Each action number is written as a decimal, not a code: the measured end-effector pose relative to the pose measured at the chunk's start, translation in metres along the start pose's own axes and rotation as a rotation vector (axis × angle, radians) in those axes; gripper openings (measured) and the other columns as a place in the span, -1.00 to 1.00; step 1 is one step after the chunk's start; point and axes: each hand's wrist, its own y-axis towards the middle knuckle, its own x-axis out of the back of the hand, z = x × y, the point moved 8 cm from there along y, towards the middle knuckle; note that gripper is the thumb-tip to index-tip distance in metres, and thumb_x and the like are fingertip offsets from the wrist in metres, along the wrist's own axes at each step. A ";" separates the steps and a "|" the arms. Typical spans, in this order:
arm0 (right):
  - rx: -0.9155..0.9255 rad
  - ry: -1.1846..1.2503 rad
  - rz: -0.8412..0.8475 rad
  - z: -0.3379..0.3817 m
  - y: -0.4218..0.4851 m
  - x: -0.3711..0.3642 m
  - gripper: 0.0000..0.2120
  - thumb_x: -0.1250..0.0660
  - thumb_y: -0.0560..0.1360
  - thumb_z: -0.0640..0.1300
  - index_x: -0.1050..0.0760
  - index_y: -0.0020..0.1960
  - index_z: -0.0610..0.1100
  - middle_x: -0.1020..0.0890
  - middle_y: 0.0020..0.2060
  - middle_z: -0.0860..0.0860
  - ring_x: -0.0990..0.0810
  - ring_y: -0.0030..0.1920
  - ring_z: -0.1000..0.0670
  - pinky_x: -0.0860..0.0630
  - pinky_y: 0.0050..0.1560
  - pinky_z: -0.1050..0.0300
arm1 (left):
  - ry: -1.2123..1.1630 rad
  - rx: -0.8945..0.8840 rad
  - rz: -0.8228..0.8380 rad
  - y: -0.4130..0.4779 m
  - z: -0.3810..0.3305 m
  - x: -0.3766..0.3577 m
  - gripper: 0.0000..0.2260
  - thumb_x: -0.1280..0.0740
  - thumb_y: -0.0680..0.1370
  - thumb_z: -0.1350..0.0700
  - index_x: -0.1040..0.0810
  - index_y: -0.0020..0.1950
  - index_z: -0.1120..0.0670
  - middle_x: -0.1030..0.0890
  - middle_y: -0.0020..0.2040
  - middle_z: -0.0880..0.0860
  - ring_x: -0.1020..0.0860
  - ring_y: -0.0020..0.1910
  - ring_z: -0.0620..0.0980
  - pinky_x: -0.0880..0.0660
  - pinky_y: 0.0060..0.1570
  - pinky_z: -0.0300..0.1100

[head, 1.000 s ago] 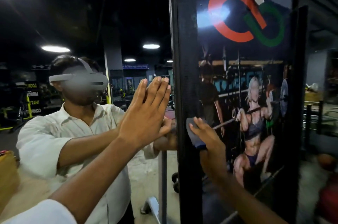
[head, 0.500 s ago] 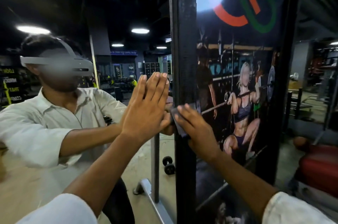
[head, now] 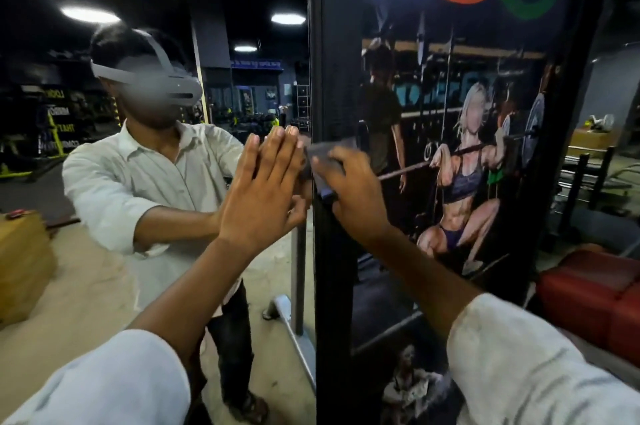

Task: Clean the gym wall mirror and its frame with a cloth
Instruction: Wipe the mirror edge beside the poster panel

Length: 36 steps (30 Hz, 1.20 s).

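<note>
The wall mirror point(head: 104, 286) fills the left half and reflects a person in a white shirt. Its black frame point(head: 334, 60) runs vertically down the middle. My left hand point(head: 263, 189) lies flat on the glass beside the frame, fingers straight and pointing up. A grey cloth point(head: 323, 156) sits on the frame at about chest height, reaching the mirror's edge. My right hand point(head: 356, 196) presses the cloth against the frame, with its fingers laid over it. Most of the cloth is hidden under that hand.
Right of the frame hangs a dark gym poster point(head: 467, 147) of a person lifting a barbell, under a red and green logo. A red padded bench point(head: 588, 296) stands low at the right. The mirror reflects a wooden box point(head: 20, 261) and a metal stand point(head: 298, 286).
My right hand has slid the cloth left, from the poster's edge across the frame to the mirror's edge. My left hand has stayed flat on the glass.
</note>
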 end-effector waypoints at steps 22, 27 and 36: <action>-0.149 0.191 0.028 -0.023 -0.126 -0.051 -0.20 -0.44 0.37 -0.57 -0.42 0.54 -0.14 -0.32 0.58 -0.18 -0.24 0.61 -0.17 -0.14 0.63 0.13 | 0.112 0.017 0.226 -0.076 -0.071 -0.047 0.18 -0.35 0.50 -0.44 0.23 0.72 0.25 0.22 0.71 0.33 0.19 0.70 0.34 0.07 0.64 0.39; -0.170 0.072 0.341 -0.004 -0.226 -0.080 -0.05 -0.56 0.27 -0.48 -0.39 0.57 -0.01 -0.34 0.60 -0.08 -0.22 0.63 -0.09 -0.20 0.52 0.12 | 0.117 0.052 0.196 -0.076 -0.075 -0.046 0.08 -0.17 0.58 -0.49 0.19 0.72 0.26 0.25 0.69 0.34 0.17 0.70 0.35 0.07 0.63 0.39; -0.016 0.133 0.077 -0.005 -0.127 -0.031 -0.50 -0.50 0.49 -0.39 -0.54 0.41 -0.21 -0.40 0.41 -0.14 -0.44 0.44 -0.17 -0.44 0.47 -0.04 | 0.059 0.009 0.215 -0.103 -0.087 -0.063 0.04 -0.27 0.61 -0.37 0.25 0.72 0.22 0.28 0.71 0.30 0.29 0.69 0.30 0.18 0.65 0.30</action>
